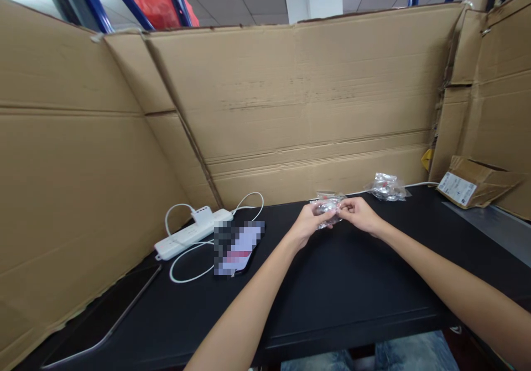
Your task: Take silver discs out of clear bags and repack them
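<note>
Both of my hands meet over the black tabletop, a little right of the middle of the head view. My left hand (pixel 312 223) is wrapped round a clear plastic packet (pixel 328 205) with shiny, silvery contents that I cannot make out. At the packet's right side, my right hand (pixel 360 214) pinches its edge between thumb and fingers. Behind the hands lies what looks like another clear packet, partly hidden. Farther right, near the cardboard wall, rests a pile of similar clear packets (pixel 388 187) with shiny contents and small red marks.
A white power strip (pixel 193 233) with a plugged-in charger and looping white cable lies left on the black table (pixel 352 288). Beside it is a phone (pixel 241 249), partly blurred out. A small open cardboard box (pixel 477 183) stands at right. Cardboard walls (pixel 311 94) enclose the back and sides.
</note>
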The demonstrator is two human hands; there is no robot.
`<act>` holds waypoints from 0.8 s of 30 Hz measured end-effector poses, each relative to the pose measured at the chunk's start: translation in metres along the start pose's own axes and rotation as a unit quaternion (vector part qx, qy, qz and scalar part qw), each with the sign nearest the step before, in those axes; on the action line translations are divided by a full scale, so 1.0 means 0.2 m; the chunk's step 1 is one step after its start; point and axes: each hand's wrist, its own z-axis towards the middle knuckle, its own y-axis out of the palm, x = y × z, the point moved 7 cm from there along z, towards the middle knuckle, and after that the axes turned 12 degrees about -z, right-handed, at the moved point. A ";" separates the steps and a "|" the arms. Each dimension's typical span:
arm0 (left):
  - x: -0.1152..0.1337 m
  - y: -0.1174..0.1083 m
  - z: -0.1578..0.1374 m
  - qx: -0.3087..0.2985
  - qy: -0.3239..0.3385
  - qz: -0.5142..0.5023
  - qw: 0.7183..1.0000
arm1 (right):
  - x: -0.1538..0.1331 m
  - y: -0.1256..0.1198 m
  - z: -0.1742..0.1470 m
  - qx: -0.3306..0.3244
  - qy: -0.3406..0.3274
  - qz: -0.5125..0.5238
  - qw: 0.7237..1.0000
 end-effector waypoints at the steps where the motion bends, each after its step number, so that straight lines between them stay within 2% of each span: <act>1: 0.01 -0.01 0.00 0.017 0.005 -0.019 1.000 | 0.00 0.00 0.00 0.007 0.005 -0.007 1.000; 4: 0.05 -0.06 0.01 0.067 0.023 -0.068 0.995 | -0.01 -0.03 0.00 0.031 0.026 -0.015 0.999; 6: 0.06 -0.07 0.01 0.078 0.027 -0.079 0.993 | -0.02 -0.04 -0.01 0.042 0.031 -0.011 0.999; 14: 0.02 -0.04 0.01 0.024 0.032 -0.039 0.998 | -0.02 -0.04 -0.01 0.021 0.041 -0.016 0.999; 24: -0.06 0.01 -0.02 0.042 -0.007 -0.025 0.999 | 0.02 0.00 -0.02 -0.039 0.042 -0.040 0.998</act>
